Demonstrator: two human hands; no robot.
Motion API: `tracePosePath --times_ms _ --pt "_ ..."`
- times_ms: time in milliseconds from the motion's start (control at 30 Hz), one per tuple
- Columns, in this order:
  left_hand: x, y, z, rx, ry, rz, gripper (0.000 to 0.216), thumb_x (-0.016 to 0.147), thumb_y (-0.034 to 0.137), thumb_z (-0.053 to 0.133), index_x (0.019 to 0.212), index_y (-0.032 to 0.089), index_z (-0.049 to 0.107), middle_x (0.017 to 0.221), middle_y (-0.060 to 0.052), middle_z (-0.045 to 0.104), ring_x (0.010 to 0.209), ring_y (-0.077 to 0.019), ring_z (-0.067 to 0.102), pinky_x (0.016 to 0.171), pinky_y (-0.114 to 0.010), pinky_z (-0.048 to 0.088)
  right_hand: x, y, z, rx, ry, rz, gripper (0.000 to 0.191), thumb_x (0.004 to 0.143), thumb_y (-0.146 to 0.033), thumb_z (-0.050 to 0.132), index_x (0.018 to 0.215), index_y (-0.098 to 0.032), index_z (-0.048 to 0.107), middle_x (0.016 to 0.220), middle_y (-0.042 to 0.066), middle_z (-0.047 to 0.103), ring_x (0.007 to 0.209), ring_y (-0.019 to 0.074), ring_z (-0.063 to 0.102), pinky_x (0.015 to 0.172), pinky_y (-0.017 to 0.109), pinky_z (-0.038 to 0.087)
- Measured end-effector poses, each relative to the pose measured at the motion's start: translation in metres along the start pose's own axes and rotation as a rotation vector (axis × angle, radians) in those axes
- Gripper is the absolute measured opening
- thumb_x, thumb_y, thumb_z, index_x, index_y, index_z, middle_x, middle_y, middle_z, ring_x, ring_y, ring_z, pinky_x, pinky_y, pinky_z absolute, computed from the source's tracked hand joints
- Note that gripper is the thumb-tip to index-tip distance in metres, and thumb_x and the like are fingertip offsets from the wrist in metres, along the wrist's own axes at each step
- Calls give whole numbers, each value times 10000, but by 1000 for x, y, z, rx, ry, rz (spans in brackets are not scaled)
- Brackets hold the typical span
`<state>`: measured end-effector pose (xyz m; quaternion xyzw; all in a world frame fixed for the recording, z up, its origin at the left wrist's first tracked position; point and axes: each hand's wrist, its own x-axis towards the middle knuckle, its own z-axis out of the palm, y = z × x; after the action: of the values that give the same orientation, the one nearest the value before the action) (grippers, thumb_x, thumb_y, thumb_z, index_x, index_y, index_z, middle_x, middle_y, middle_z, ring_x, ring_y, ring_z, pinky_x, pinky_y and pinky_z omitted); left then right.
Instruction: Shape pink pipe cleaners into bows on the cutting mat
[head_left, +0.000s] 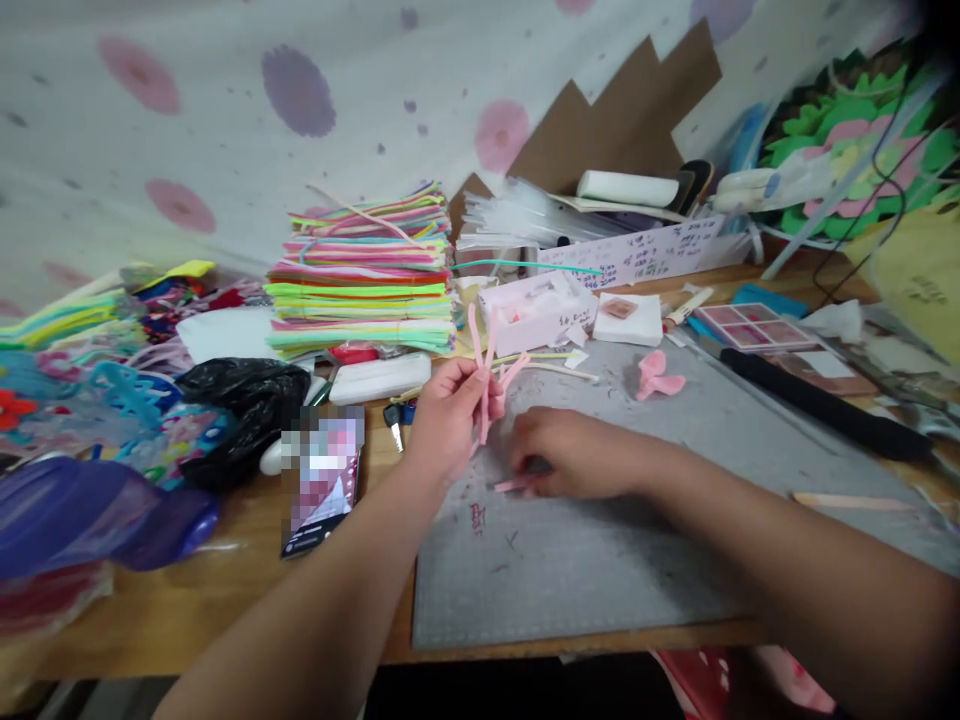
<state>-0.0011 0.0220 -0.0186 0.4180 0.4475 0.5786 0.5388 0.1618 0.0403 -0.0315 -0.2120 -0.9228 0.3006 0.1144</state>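
My left hand is closed in a pinch around a small bunch of pink pipe cleaners, whose ends fan out above and below the fingers. Just to its right, over the grey cutting mat, my right hand has its fingers curled. A short pink pipe cleaner piece pokes out at its fingertips, low over the mat; the grip is partly hidden. A pink fuzzy bent shape lies farther back on the mat. Behind my left hand, pale yellow and green pipe cleaner stems rest on the mat.
A tall stack of coloured pipe cleaners stands at the back. Left of my arm lie a phone, a key, a black plastic bag and a purple container. A white box and a black-handled tool sit beyond the hands.
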Motion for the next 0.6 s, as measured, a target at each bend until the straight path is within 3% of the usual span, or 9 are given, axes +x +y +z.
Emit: tracePosePath --times_ms 67,167,300,433,600 --pt "-1 0 1 -18 -23 -20 150 741 261 608 716 175 488 605 46 537 421 -45 442 413 -160 340 1 -7 6 -83 -7 -25 36 734 -175 643 699 -167 635 782 46 589 723 162 516 651 276 383" --pt "-3 0 2 -49 -33 -66 132 753 251 595 789 192 482 581 68 483 378 -24 338 363 -140 228 2 -10 4 -17 21 -24 68 744 -106 593 709 -165 600 791 41 587 725 154 514 657 269 385" --pt "-5 0 1 -71 -110 -138 182 744 291 627 784 172 496 535 84 375 391 -21 265 363 -151 160 2 -3 -9 292 294 111 81 789 -140 534 717 -175 532 672 -11 532 619 112 470 577 231 358" --pt "-10 0 3 -19 -181 -128 248 714 337 670 823 157 537 599 67 406 424 -19 273 391 -168 181 3 2 -16 680 522 257 151 804 -292 546 723 -180 485 546 -56 454 471 81 404 465 210 306" --pt "-12 -1 5 57 -163 -119 258 709 344 675 833 145 567 573 69 392 439 -23 262 419 -176 191 8 -3 -8 785 504 259 126 738 -212 586 683 -174 480 529 -51 513 474 82 481 495 214 359"
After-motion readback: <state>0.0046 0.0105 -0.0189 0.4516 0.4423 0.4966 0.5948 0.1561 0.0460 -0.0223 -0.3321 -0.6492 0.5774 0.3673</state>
